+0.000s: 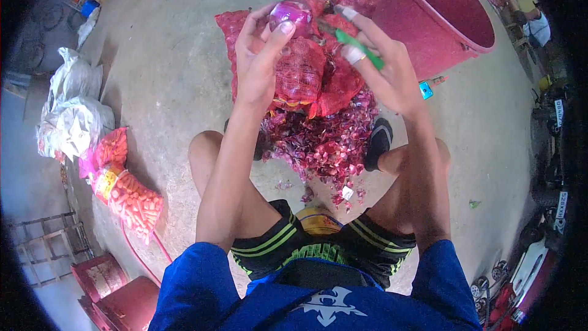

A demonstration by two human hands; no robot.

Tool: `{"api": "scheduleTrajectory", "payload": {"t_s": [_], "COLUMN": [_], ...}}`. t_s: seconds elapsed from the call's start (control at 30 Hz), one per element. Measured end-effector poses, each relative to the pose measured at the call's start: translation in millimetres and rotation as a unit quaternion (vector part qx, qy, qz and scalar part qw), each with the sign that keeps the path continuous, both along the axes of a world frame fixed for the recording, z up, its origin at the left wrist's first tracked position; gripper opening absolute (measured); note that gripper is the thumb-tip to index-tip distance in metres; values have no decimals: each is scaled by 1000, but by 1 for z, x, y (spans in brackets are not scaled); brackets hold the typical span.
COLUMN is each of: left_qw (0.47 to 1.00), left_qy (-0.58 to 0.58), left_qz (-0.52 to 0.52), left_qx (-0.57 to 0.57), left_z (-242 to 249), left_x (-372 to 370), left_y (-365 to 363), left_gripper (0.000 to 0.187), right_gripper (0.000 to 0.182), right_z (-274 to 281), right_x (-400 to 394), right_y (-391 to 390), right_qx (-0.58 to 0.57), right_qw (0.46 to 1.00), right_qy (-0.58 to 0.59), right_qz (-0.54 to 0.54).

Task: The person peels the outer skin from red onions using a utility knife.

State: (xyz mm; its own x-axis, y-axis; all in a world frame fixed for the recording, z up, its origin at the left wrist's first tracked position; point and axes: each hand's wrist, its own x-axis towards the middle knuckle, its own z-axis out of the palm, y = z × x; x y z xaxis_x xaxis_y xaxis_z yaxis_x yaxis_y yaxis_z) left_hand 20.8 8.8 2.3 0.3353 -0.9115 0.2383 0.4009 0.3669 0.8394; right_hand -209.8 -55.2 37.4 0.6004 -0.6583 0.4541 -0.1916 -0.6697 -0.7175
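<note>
Onion (291, 16), round & glossy purple, sat in L hand (260, 58), fingers curled round it; R hand (392, 68) gripped slim green-handled knife (349, 39), blurred blade slanting twd onion's R side.

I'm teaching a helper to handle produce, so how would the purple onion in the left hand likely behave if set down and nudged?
The onion looks rounded, so it would probably roll. Its shiny, smooth-looking surface suggests it may be slippery in the left hand. It seems firm, keeping its full shape against the fingers.
</note>
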Motion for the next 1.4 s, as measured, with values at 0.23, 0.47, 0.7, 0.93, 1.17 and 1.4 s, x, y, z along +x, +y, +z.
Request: {"api": "scheduleTrajectory", "payload": {"t_s": [0.23, 0.47, 0.7, 0.93, 1.17, 1.4], "left_qw": [1000, 1000, 1000, 1000, 998, 998], "left_qy": [6, 17, 0, 6, -66, -54], "left_qz": [3, -2, -5, -12, 13, -11], "left_qx": [-2, 18, 22, 4, 1, 22], "left_z": [1, -5, -7, -7, -3, -4], "left_x": [-5, -6, -7, -9, -6, -8], "left_y": [-2, -5, -7, -9, -9, -8], "left_gripper": [46, 45, 46, 44, 43, 47], "right_gripper": [57, 54, 53, 50, 50, 59], "right_z": [-10, -12, -15, -15, 2, -5], "right_x": [7, 4, 0, 1, -3, -2], "right_y": [0, -2, -3, -3, 9, 4], "right_qx": [-92, -118, -140, -132, 171, 68], "right_qw": [995, 992, 990, 991, 985, 994], "right_qy": [-26, -35, -19, -36, 8, -41], "right_qz": [-5, 9, -1, -3, 10, 78]}}
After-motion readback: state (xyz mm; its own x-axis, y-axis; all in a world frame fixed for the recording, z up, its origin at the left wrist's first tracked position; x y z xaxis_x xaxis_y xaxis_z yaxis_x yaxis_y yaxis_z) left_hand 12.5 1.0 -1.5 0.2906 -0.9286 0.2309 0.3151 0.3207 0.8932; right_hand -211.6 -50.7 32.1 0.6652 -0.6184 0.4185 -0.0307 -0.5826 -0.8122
